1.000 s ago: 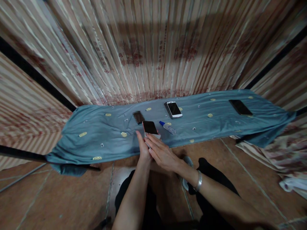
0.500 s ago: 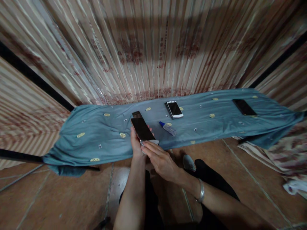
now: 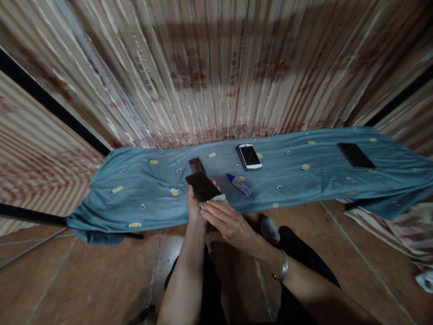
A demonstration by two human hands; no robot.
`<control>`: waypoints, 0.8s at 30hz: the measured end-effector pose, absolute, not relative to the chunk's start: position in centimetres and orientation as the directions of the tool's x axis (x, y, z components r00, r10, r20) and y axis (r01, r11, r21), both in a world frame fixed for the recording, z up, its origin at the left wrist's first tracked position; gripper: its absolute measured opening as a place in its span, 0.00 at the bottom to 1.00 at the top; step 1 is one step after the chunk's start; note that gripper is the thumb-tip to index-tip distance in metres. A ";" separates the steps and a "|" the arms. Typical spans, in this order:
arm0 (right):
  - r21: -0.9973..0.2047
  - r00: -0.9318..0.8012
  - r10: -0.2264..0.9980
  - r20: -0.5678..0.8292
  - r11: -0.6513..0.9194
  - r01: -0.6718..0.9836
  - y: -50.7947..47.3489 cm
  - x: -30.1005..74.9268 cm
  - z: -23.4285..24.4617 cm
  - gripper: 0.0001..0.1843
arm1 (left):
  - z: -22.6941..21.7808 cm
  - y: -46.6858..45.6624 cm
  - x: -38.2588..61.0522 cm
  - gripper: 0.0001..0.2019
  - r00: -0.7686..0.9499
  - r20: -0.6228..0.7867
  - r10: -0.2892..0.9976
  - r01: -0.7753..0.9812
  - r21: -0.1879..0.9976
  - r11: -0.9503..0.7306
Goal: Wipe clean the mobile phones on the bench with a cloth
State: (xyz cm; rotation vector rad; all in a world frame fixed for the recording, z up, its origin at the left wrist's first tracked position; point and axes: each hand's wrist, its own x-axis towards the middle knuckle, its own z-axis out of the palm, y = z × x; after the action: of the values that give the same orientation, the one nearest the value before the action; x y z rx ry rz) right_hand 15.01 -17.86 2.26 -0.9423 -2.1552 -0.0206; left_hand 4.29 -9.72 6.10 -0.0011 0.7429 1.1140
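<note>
My left hand [image 3: 194,205] is wrapped round a dark smartphone [image 3: 202,186], which it holds up above the near side of the covered table with its black screen facing up. Fingertips show past the phone's right edge. A thin white cloth [image 3: 221,197] lies across the phone's lower end, under the fingers of my right hand [image 3: 232,225]. Those fingers are pressed together on the cloth; the thumb is mostly hidden. Just beyond the phone is a dark flat object [image 3: 197,165], partly blurred. To the right lies a clear bottle with a blue tip [image 3: 239,184].
A white-framed phone [image 3: 250,156] rests on a darker one behind the bottle. Another black phone [image 3: 356,156] lies far right. Blue patterned fabric [image 3: 101,198] covers the narrow table. Black poles [image 3: 50,99] stand at the sides, with striped curtains [image 3: 216,67] behind.
The held phone has tilted and turned slightly, and more of the white cloth shows beside my right fingers. Both hands keep their hold. The whole view has shifted a little.
</note>
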 end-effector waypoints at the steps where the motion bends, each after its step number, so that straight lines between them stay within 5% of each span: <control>1: -0.261 -0.430 0.616 0.660 0.725 0.637 -17.8 15.0 2.2 0.23 | 5.9 -9.7 4.3 0.32 0.234 -0.538 0.810 -0.805 0.359 0.471; 10: -0.330 -0.309 0.632 0.710 0.687 0.647 -16.7 17.1 1.6 0.26 | 4.9 -9.0 4.1 0.32 0.219 -0.449 0.866 -0.827 0.386 0.409; 19: -0.754 -0.075 0.846 0.527 0.507 0.417 -17.0 16.7 0.4 0.24 | 5.3 -8.9 2.8 0.30 0.201 -0.456 0.867 -0.819 0.407 0.404; 24: -0.880 0.000 0.911 0.411 0.397 0.262 -16.9 16.1 -0.1 0.21 | 5.3 -9.1 2.7 0.27 0.165 -0.464 0.870 -0.806 0.445 0.391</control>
State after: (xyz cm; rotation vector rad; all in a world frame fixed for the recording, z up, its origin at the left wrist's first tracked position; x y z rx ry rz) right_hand 16.09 -16.93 -0.07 -1.0914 -1.5211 0.7179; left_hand 2.75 -9.09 5.27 0.1035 0.7375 1.1965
